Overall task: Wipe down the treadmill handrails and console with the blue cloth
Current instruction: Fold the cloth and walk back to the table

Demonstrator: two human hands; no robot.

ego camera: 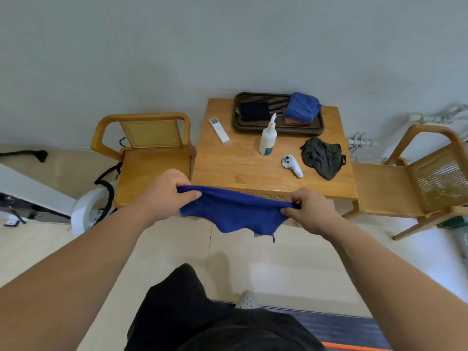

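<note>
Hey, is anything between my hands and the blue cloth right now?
No. Your left hand and right hand each already pinch an end of the blue cloth, which is stretched between them in front of the wooden table.

A: The cloth (pixel 235 214) is deep blue, plain. The table (pixel 255 168)?

B: Honey-coloured wood. The tray (pixel 317 129) on it is dark brown with ribbed lines, the spray bottle (pixel 267 139) white with a teal base.

A: And the chair (pixel 152 158) back?

B: Pale woven cane, dotted border.
</note>
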